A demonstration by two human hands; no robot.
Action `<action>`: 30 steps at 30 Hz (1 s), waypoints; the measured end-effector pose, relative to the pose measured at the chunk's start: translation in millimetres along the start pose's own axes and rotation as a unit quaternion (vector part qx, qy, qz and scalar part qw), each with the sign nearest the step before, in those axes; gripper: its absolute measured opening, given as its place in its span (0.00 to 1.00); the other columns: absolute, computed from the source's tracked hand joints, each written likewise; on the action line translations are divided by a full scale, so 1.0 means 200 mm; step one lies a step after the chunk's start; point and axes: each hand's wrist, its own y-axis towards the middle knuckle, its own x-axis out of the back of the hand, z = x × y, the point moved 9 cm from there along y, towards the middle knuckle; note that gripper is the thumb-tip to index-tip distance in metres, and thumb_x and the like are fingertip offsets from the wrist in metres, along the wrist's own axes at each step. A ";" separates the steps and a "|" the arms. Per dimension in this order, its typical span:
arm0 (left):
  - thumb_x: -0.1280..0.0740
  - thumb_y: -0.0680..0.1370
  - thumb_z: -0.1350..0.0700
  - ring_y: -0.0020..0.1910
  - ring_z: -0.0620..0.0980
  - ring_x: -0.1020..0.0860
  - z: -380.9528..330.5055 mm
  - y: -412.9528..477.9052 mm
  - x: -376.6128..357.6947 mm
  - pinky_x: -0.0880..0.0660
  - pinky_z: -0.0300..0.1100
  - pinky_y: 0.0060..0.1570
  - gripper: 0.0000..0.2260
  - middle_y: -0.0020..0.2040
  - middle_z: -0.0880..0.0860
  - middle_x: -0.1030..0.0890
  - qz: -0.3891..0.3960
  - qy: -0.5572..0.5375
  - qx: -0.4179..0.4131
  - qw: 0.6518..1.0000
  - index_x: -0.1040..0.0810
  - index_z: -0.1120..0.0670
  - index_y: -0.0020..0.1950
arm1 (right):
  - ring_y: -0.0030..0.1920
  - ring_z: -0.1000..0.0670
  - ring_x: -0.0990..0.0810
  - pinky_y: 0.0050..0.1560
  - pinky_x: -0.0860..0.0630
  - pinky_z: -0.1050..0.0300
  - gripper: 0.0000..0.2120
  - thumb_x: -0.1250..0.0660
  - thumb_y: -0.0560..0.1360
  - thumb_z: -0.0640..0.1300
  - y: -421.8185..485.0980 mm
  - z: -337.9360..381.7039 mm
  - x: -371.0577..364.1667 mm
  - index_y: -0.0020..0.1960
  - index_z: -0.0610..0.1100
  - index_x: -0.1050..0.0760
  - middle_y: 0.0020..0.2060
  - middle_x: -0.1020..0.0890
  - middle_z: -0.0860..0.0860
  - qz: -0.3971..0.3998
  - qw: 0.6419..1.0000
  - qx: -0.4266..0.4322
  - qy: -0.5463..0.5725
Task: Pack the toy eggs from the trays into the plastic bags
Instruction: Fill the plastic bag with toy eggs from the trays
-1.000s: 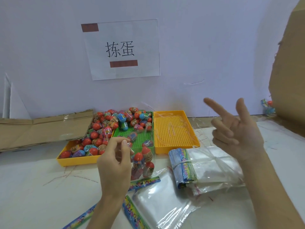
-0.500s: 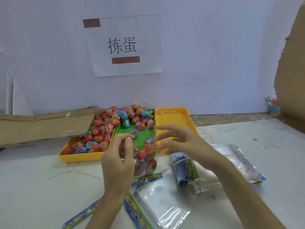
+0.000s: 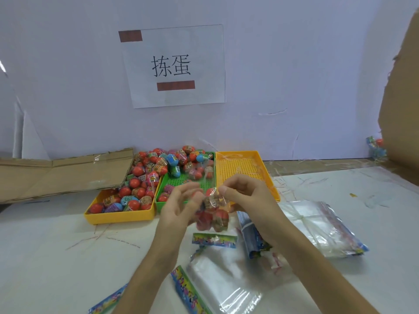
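Note:
A clear plastic bag (image 3: 212, 217) with several red toy eggs in it hangs between my hands above the table. My left hand (image 3: 181, 206) pinches the bag's top from the left. My right hand (image 3: 247, 196) pinches the same top edge from the right. Behind them a yellow tray (image 3: 120, 215) is heaped with red, blue and pink toy eggs (image 3: 140, 182). A green tray (image 3: 159, 196) beside it holds more eggs at its far end. A second yellow tray (image 3: 238, 166) on the right has no eggs.
A tied bundle of clear bags (image 3: 317, 225) lies at the right. Loose clear bags with colourful header strips (image 3: 224, 284) lie in front of me. Flattened cardboard (image 3: 63, 173) sits at the back left, a cardboard sheet (image 3: 401, 109) stands at the right. A paper sign (image 3: 174, 66) hangs on the wall.
My right hand came down from the raised position at the right and now pinches the top of the bag that my left hand has been holding all along.

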 end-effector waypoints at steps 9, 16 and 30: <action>0.21 0.69 0.57 0.47 0.51 0.17 0.03 0.00 0.01 0.20 0.42 0.45 0.23 0.50 0.54 0.15 -0.001 -0.062 0.025 0.998 0.20 0.52 0.63 | 0.42 0.49 0.17 0.47 0.19 0.48 0.06 0.31 0.79 0.37 0.00 -0.03 0.00 0.42 0.43 0.22 0.43 0.16 0.40 -0.012 0.999 -0.026 0.028; 0.28 0.71 0.48 0.47 0.48 0.17 0.03 0.01 0.06 0.21 0.43 0.46 0.17 0.53 0.53 0.15 -0.051 -0.107 0.021 0.993 0.19 0.54 0.57 | 0.38 0.49 0.18 0.39 0.20 0.58 0.04 0.28 0.77 0.38 0.00 -0.03 0.02 0.43 0.42 0.19 0.37 0.17 0.46 -0.042 0.999 0.002 0.027; 0.31 0.74 0.51 0.42 0.51 0.16 0.01 0.01 0.07 0.19 0.40 0.39 0.10 0.47 0.55 0.15 -0.057 -0.087 -0.011 0.995 0.22 0.57 0.48 | 0.36 0.54 0.19 0.41 0.19 0.58 0.03 0.28 0.77 0.40 0.01 -0.05 0.06 0.47 0.45 0.16 0.36 0.16 0.52 -0.080 0.996 -0.005 0.041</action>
